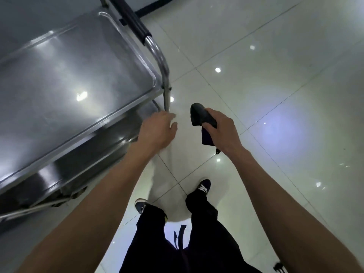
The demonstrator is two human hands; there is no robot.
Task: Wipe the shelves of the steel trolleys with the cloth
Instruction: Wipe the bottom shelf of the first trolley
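Observation:
A steel trolley (128,107) fills the left of the head view, its shiny top shelf (65,75) bare and a lower shelf (94,154) showing beneath it. My right hand (222,131) grips a dark cloth (201,117), bunched in the fist with a corner hanging down. It hovers over the floor, to the right of the trolley's corner post (167,95). My left hand (157,131) hangs just below that post with fingers loosely curled, holding nothing that I can see.
The trolley's push handle (134,18) with a black grip runs up at the top centre. Glossy white floor tiles (275,85) spread to the right. My legs and dark shoes (203,187) stand below the hands.

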